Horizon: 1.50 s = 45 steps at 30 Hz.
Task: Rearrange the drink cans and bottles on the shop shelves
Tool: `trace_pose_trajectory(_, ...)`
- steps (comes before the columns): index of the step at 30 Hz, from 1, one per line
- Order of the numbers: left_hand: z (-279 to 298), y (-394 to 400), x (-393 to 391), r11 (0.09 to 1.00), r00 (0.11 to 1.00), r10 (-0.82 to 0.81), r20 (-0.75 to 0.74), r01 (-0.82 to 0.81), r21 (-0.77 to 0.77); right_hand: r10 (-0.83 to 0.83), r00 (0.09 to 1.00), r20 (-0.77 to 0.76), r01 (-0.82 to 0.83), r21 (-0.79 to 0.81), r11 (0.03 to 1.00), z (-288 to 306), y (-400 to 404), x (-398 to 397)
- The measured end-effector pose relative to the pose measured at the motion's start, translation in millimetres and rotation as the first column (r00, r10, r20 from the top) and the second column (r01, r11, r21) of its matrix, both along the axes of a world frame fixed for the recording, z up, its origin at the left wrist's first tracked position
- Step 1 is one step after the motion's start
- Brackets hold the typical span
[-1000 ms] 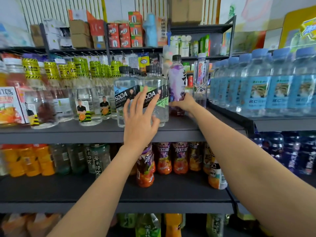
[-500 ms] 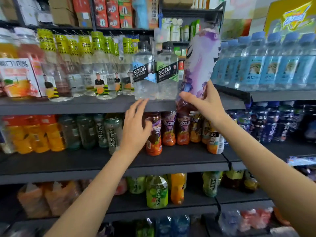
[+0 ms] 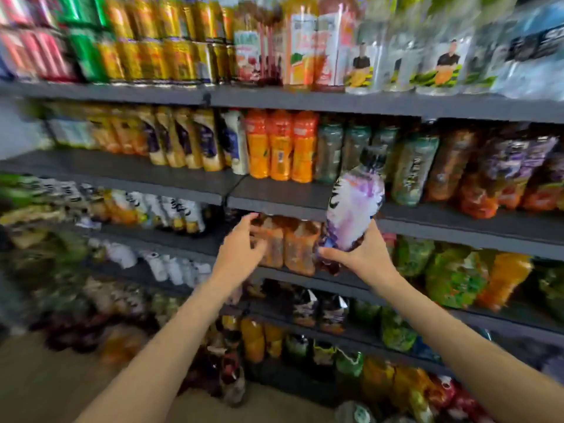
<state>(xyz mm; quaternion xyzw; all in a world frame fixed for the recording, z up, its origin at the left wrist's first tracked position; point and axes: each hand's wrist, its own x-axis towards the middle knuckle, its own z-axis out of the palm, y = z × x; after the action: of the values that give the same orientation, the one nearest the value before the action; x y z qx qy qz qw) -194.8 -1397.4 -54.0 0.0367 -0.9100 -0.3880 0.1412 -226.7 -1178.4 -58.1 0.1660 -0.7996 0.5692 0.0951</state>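
Note:
My right hand (image 3: 363, 254) grips the lower part of a purple and white bottle (image 3: 354, 209) with a dark cap, held tilted in front of the grey shelves (image 3: 274, 193). My left hand (image 3: 241, 248) reaches forward with relaxed, spread fingers and holds nothing. Its fingertips are close to the orange-brown bottles (image 3: 287, 245) on the third shelf down; blur hides whether they touch. The whole view is motion-blurred.
Gold, green and red cans (image 3: 152, 44) fill the top shelf at left, juice cartons (image 3: 308, 47) and clear bottles stand at right. Orange bottles (image 3: 280, 145) and dark green bottles (image 3: 332, 148) line the second shelf. Lower shelves hold several mixed bottles. A beige floor (image 3: 45, 386) lies bottom left.
The view has swung down and left along the shelves. My right hand has carried the purple bottle down from the top shelf to the third shelf level. My left hand dropped alongside.

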Motion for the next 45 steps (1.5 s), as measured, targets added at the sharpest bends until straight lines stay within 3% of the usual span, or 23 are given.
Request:
trace_pose_trajectory(4,-22.4,-92.1,6.6,0.987,0.986,0.134,0.095,-0.142,0.077,0.068,0.997,0.04,-0.071,0.079,0.994,-30.1,-93.6,-17.4)
trace_pose_trajectory(10,-73.4,-189.9,-18.1,0.983,0.968,0.168,0.189,-0.179,0.044,0.088,0.986,0.14,-0.1,0.087,0.991,-89.2,-205.7,-59.6)
trace_pose_trajectory(13,-105.5,-240.3,-56.3,0.983,0.96,0.182,0.215,-0.183,-0.012,0.025,0.971,0.236,-0.045,0.077,0.996,-136.9,-264.0,-97.3)
trace_pose_trajectory(18,-143.1,-309.2,-132.8,0.992,0.959,0.082,0.271,-0.052,-0.116,-0.195,0.932,0.306,0.166,0.119,0.979,-187.8,-340.9,-164.5)
trace_pose_trajectory(22,-166.1,-326.9,-184.0,0.986,0.939,-0.059,0.338,0.107,-0.127,-0.273,0.912,0.306,0.232,0.166,0.959,-211.6,-375.2,-200.2)
trace_pose_trajectory(27,-204.8,-330.0,-223.7,0.981,0.927,-0.112,0.357,0.16,-0.108,-0.369,0.886,0.282,0.35,0.116,0.929,-227.8,-403.6,-226.2)
trace_pose_trajectory(30,-229.1,-329.9,-237.0,0.959,0.932,-0.087,0.351,0.174,-0.224,-0.396,0.892,0.22,0.384,0.094,0.918,-240.1,-411.8,-230.9)
trace_pose_trajectory(33,-252.0,-333.7,-239.4,0.935,0.948,-0.087,0.307,0.184,-0.303,-0.454,0.879,0.146,0.429,0.176,0.886,-257.0,-410.6,-217.4)
trace_pose_trajectory(38,-273.6,-345.6,-239.4,0.969,0.97,-0.186,0.16,0.207,-0.132,-0.521,0.836,0.173,0.499,0.157,0.852,-267.1,-412.6,-216.5)
trace_pose_trajectory(42,-273.8,-351.5,-239.8,0.966,0.96,-0.23,0.157,0.245,-0.084,-0.548,0.802,0.237,0.545,0.081,0.834,-263.0,-432.8,-237.4)
trace_pose_trajectory(45,-270.6,-355.4,-239.0,0.959,0.946,-0.266,0.184,0.279,-0.05,-0.607,0.773,0.187,0.601,0.092,0.794,-264.8,-445.1,-243.9)
